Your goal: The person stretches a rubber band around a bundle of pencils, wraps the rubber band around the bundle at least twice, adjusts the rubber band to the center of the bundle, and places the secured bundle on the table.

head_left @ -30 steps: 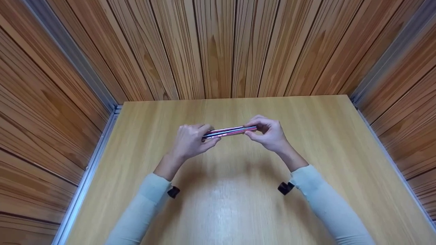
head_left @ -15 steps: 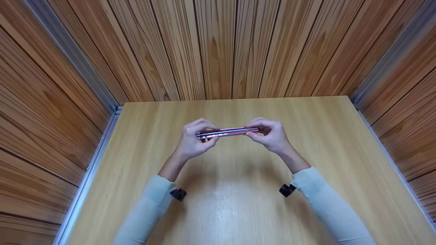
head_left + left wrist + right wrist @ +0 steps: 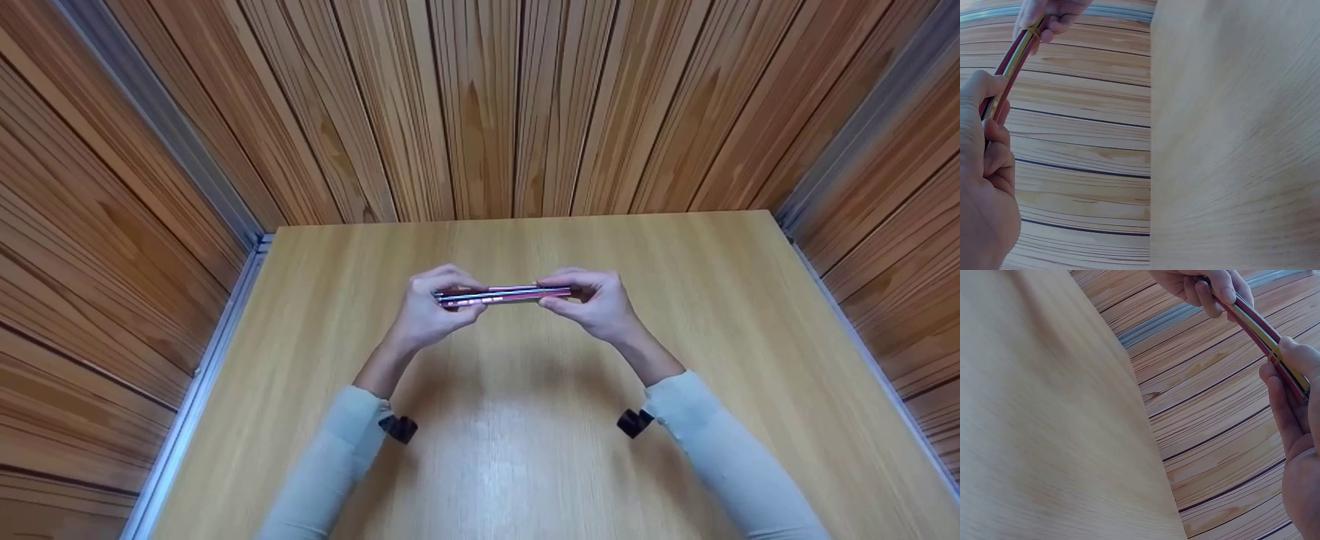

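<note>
A bundle of pencils (image 3: 514, 295), red, yellow and dark with a shiny finish, is held lengthwise between both hands above the table. Near its right end a thin yellowish rubber band (image 3: 1274, 357) wraps round the pencils. My left hand (image 3: 433, 313) pinches the left end, thumb on the near side and fingers on the far side. At the banded end, my right hand (image 3: 598, 306) grips with thumb and fingers close to the band. In the left wrist view the bundle (image 3: 1014, 62) runs diagonally from one hand to the other.
Beneath the hands lies a light wooden table (image 3: 495, 420). Wood-plank walls (image 3: 480, 112) rise at the back and both sides, with metal rails (image 3: 187, 405) along the table's sides. Black wrist cameras (image 3: 399, 429) hang at both sleeve cuffs.
My left hand has shifted its hold on the left end, its fingers now further along the far side. The bundle has turned from slanting up rightward to nearly level. The right hand keeps its grip.
</note>
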